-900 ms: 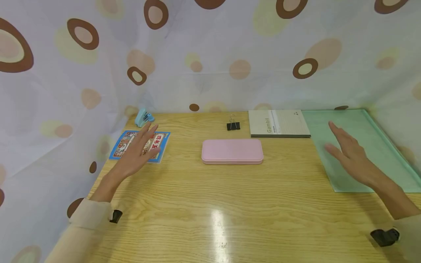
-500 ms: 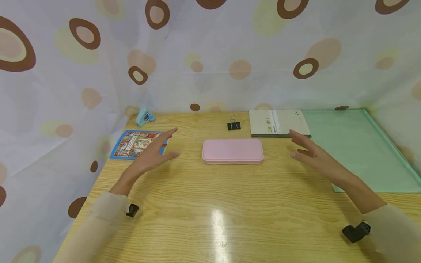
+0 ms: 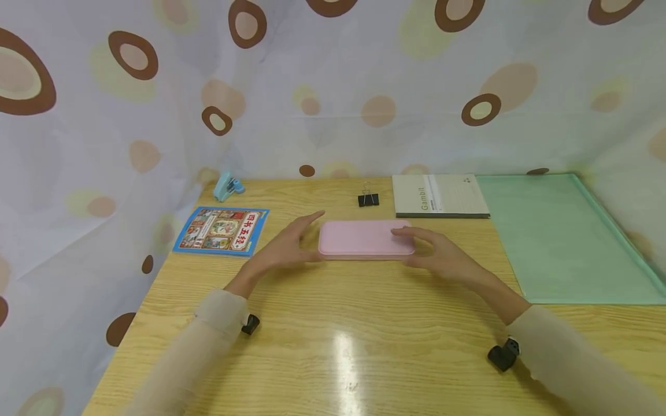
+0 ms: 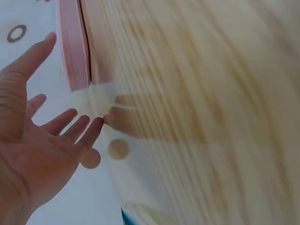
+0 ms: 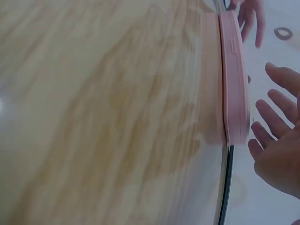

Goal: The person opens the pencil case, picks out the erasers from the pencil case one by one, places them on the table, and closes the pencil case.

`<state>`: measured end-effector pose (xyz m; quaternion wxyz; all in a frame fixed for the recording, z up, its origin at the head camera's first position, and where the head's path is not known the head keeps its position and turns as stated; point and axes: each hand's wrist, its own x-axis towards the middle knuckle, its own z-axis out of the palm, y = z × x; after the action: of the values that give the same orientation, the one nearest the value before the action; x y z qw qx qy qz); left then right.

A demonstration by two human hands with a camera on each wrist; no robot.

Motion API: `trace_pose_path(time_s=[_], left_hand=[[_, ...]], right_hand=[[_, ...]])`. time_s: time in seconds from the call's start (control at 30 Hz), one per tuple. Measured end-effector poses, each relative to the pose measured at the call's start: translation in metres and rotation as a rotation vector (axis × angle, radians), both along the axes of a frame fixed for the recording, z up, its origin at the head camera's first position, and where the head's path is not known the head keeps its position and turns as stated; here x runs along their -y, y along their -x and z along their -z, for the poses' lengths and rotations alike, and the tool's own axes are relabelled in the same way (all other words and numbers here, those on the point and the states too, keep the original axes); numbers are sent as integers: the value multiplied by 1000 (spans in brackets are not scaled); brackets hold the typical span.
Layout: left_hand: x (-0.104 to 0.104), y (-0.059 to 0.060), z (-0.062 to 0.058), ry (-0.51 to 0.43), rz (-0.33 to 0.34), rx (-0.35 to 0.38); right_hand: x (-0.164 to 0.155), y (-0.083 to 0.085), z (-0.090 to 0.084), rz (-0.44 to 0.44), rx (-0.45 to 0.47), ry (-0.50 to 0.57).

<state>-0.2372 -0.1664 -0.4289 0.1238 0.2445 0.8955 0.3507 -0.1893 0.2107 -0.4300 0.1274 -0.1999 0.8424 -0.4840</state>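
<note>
At frame centre the pink pencil case (image 3: 367,238) lies long axis left-right; the left hand (image 3: 289,248) and right hand (image 3: 439,256) flank its ends, fingers spread, equally near.

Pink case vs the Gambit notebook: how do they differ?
The pink case has rounded corners; the notebook has square ones. The case sits mid-table, both hands at its ends; the notebook lies untouched at the back edge. The case is plain; the notebook bears print. Both lie flat on the table.
</note>
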Motion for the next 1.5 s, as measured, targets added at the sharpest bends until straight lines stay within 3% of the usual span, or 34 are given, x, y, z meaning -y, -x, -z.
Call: trace_pose_path(time_s=[0.43, 0.77, 1.03, 1.33, 1.5], left_hand=[[-29, 11, 6, 83, 67, -66], [-29, 14, 7, 136, 57, -48], [-27, 22, -2, 192, 63, -30], [-20, 29, -1, 75, 43, 73], [-21, 32, -1, 44, 27, 105]], right_hand=[[36, 18, 4, -104, -92, -87], [47, 22, 10, -88, -226, -125], [52, 29, 10, -55, -245, -147], [58, 33, 9, -44, -290, -152], [62, 36, 8, -53, -359, -170]])
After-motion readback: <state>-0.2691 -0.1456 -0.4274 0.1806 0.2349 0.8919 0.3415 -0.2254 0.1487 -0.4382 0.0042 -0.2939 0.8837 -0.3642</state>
